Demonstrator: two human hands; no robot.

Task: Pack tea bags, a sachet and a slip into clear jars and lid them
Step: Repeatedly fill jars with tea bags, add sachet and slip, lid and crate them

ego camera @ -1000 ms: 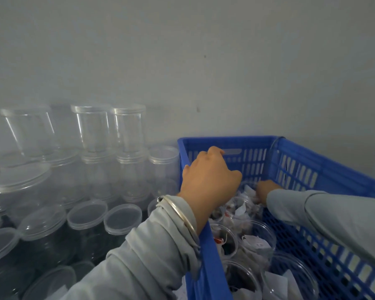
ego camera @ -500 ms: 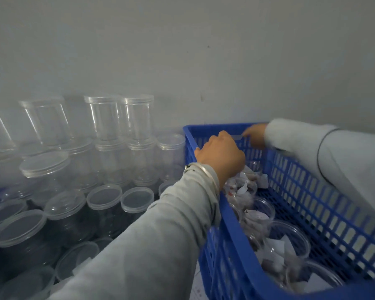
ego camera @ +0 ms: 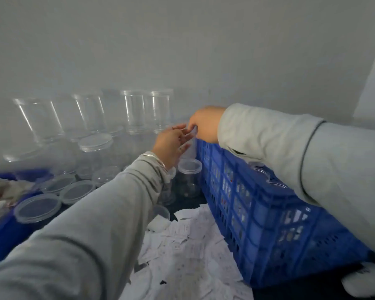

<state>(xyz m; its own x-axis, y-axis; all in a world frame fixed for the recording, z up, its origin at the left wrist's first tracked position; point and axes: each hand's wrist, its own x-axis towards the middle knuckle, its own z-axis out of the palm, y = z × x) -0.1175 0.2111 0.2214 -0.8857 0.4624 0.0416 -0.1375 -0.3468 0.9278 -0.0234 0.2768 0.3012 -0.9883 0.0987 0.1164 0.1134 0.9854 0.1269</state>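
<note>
Both hands meet at far left corner of blue crate (ego camera: 258, 204), above its rim. Left hand (ego camera: 170, 146) raised, fingers curled round upper part of a clear jar (ego camera: 187, 146); blur leaves exact contact uncertain. Right hand (ego camera: 206, 124) reaches across crate from the right, fingertips pinched at jar's top edge, apparently on a clear lid; lid itself too blurred and transparent to confirm. Probable reason for two-handed hold: one hand steadies jar body, other seats or removes the lid. Contents of held jar not discernible.

Judged step: lidding, or fetching a jar from the stock beside the crate; cannot tell which.

Surroundings:
- Stacked empty jars (ego camera: 136, 111) against far wall (ego camera: 182, 40), lidded, several tiers, left of the hands.
- Lower row of lidded jars (ego camera: 76, 190) near left, tops facing up.
- One lidded jar (ego camera: 189, 169) standing just beside crate wall, directly under the held jar.
- Paper slips (ego camera: 188, 245) scattered loose on surface between arms, near.
- Blue bin (ego camera: 0, 232) at near left, holding white sachets or tea bags; blurred.
- Filled open jars visible through crate lattice and just over the rim.

Obstacles: crate wall and the tightly packed stock leave little room for setting down; standing jar below liable to be knocked.
</note>
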